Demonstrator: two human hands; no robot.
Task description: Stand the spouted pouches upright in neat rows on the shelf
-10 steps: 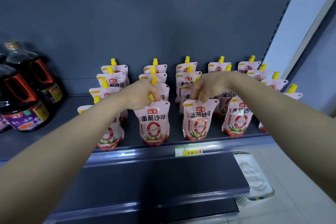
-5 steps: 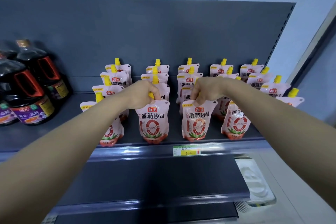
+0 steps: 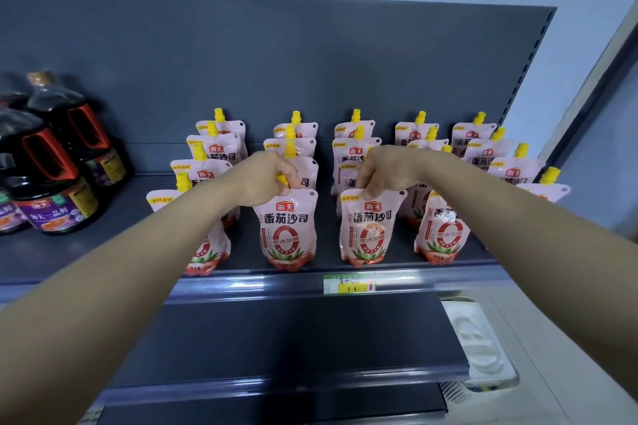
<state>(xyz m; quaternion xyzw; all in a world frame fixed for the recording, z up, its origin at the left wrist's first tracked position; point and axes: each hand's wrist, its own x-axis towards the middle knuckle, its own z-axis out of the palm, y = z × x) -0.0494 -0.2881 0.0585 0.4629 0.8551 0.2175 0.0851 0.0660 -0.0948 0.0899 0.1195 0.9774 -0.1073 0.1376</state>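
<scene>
Dark grey metal shelf (image 3: 51, 252): rows look nearly done | left of left hand (image 3: 266, 179): at least three dark orange-handled sauce jugs (image 3: 58, 183) | pink-white yellow-capped spouted pouches (image 3: 445, 231): twenty upright, five files of four | left hand grips second file's front pouch (image 3: 288, 228) at its cap; right hand (image 3: 386, 167) pinches third file's front pouch (image 3: 367, 228) at its top. Only squaring these seems left.

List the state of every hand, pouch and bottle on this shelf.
left hand, gripping a spout.
right hand, pinching a pouch top.
second-column front pouch, upright, held by left hand.
third-column front pouch, upright, held by right hand.
other pouches, upright, capped.
soy sauce bottles, upright.
</scene>
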